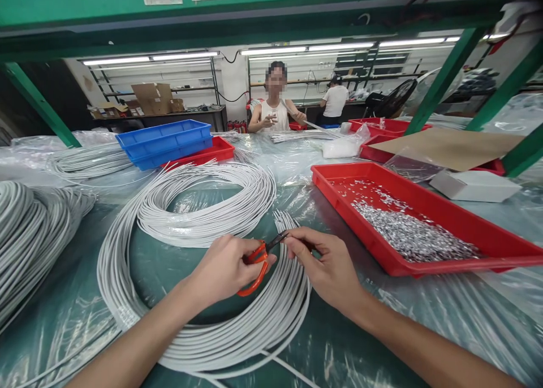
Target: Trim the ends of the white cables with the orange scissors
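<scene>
My left hand (224,266) grips a pair of orange-handled scissors (258,261), blades pointing right. My right hand (326,263) pinches at the blade tips, fingers closed on what looks like a thin white wire end; the piece itself is too small to make out. Both hands hover over a large coil of white wire (203,207) lying on the plastic-covered green table (382,343).
A red tray (500,246) of small silver metal parts sits to the right. Blue tray (165,139) stacked on a red one lies at the back left, more wire bundles (29,229) at left. A person sits across the table; cardboard and a white box lie back right.
</scene>
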`<state>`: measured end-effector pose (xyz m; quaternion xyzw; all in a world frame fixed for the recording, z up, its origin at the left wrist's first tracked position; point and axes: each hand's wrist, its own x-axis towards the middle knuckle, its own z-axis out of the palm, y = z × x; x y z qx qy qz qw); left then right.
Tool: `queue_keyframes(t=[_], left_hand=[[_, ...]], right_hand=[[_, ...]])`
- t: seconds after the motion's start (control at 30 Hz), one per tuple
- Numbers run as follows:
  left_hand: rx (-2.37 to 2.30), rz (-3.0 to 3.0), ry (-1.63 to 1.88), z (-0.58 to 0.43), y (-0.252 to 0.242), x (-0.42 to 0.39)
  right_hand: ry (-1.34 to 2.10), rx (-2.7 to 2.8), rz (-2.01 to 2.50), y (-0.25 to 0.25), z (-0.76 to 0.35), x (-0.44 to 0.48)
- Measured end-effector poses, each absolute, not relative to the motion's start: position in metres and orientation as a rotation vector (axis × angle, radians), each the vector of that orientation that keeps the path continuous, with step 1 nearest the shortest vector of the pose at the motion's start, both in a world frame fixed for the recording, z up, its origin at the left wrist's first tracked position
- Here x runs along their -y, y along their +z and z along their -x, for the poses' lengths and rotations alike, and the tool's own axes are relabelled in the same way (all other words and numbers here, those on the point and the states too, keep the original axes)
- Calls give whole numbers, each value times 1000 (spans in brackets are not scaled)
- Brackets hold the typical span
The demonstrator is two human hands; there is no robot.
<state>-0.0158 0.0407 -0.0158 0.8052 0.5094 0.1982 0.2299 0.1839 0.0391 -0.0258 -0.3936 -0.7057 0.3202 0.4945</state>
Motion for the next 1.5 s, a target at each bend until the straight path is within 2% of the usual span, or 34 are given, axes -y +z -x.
queue_keyframes(t=[0.13,0.37,0.47,0.77,1.07,1.23,1.5], left_hand=[[-1408,-2258,536,16,-14,-40],[-1369,-2400,502,18,-12,-41],[-1355,-2422,492,19,-10,-41],[-1393,-2347,484,17,-9,-37],[-1265,-2308,463,17,-7,-37],[-1204,-2216,452,18,-12,-38],[-1115,-2093,430,19,-13,-40]], right_hand=[[953,1691,884,-25,-187,-44],[1641,1519,725,-21,-193,-56],[1832,1399,674,-21,-193,-56],[1736,1408,706,-26,-191,-57],[2137,1226,569,-27,-193,-57],[2216,1176,550,-29,-195,-59],[2054,1274,634,-25,-197,-60]])
